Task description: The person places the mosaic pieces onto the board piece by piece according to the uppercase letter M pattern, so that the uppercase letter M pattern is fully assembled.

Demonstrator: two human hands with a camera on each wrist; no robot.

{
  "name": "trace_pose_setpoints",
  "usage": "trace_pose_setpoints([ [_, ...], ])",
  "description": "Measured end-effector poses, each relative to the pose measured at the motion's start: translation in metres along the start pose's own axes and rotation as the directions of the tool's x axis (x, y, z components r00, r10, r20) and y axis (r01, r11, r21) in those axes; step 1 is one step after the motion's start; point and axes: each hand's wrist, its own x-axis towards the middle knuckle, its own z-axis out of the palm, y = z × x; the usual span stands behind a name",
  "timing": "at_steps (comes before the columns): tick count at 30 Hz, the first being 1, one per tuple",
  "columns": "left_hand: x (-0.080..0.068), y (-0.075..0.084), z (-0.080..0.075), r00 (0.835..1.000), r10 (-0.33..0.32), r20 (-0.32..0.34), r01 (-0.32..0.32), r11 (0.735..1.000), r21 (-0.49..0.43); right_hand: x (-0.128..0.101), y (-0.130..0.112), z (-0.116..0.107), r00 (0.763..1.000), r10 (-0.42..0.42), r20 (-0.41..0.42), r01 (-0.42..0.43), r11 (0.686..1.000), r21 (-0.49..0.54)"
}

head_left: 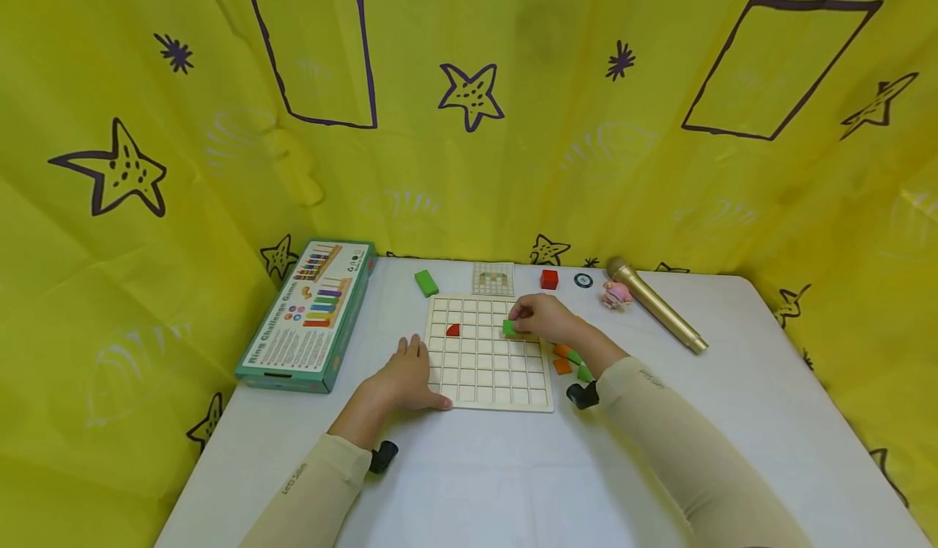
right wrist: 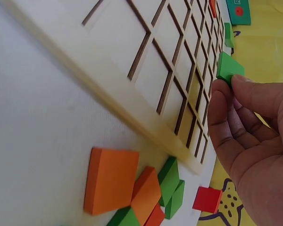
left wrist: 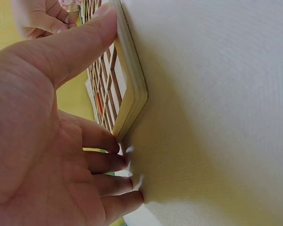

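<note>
While the right hand pinches a small green block between thumb and fingertips, that block sits just above the grid board, at the board's right-centre squares; the right wrist view shows the green block held at the fingertips, close over the board's cells. Just behind this hand's wrist, off the board's right edge, lies a loose cluster of orange and green pieces, touching one another on the table. To the hand's left, one red piece lies in a cell of the board.

Further left, the left hand rests flat with straight fingers, holding nothing, its thumb against the board's near left edge and the fingers on the table beside it; the left wrist view shows the thumb pressed along the board's rim.

Beyond the right hand, past the board's far edge, lie a pattern card, a red cube and a green bar. Farther right are a small pink figure and a gold microphone. Well off to the left sits a green game box.
</note>
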Motion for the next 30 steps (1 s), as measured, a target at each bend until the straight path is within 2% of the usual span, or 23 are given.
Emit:
trace_pose_setpoints([
  [12,0.001,-0.002,-0.003,1.000,-0.010,-0.006,0.010,1.000,-0.008,0.021,-0.017,0.011,0.998,-0.055,0.031,0.056,0.998,-0.031],
  [19,-0.002,0.000,-0.003,1.000,-0.002,0.011,0.002,0.999,-0.047,0.026,-0.022,0.023,0.999,-0.031,0.039,0.031,0.999,-0.022],
  [30,-0.001,-0.001,-0.001,1.000,0.003,0.003,-0.003,0.999,-0.033,0.031,-0.030,0.034,0.998,-0.054,0.028,0.053,0.998,0.020],
])
